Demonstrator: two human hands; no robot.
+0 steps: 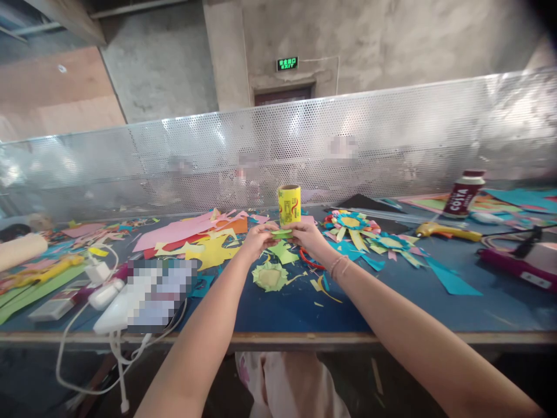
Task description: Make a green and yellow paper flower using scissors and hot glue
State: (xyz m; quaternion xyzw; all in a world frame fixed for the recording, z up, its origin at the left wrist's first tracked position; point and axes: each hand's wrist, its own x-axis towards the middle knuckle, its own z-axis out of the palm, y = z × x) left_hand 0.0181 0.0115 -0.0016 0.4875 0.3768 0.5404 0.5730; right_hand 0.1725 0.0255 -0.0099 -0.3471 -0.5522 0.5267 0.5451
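My left hand [260, 238] and my right hand [308, 237] meet over the middle of the table. Pinched between their fingertips is a small piece of bright green paper [282, 234]. Right behind it stands an upright yellow tape roll [289, 205] with red and dark print. Below the fingers lies a light green paper scrap [284, 252]. Closer to me, a pale green paper rosette [270, 277] with a round centre rests flat on the blue table. A red ring-shaped thing [311, 259] is partly hidden by my right wrist.
Paper rosettes [350, 222] and a yellow-handled tool [450, 232] lie to the right, near a brown bottle [465, 194]. Pink paper [180, 231] and yellow cut-outs [213, 249] spread left. White cables [69, 337] hang over the table's front edge. A perforated metal screen [278, 145] stands behind.
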